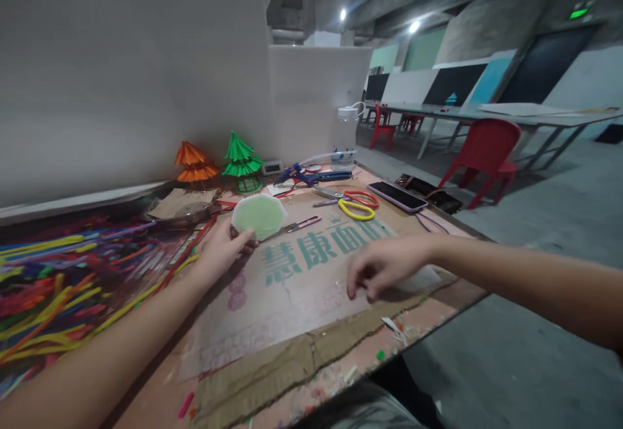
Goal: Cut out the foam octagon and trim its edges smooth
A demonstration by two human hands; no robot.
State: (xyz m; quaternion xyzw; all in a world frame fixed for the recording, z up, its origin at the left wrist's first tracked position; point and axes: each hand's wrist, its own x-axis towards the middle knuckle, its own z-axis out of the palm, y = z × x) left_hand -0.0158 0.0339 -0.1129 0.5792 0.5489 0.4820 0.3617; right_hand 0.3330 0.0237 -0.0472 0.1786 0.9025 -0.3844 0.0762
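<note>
Pale-green octagonal disc [259, 217] is up above the far-left part of the printed sheet [280, 309], its near edge pinched between your left hand's [228, 245] thumb and fingers. Your right hand [382, 267] is half-curled over the sheet, visibly holding nothing; can't tell if touching. Big green characters read 慧康面, fourth unclear; pinkish print illegible.

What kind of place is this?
Probably a craft workshop. Colourful strips lie heaped on the table, which also holds scissors, a little orange tree model and a green tree model.
</note>
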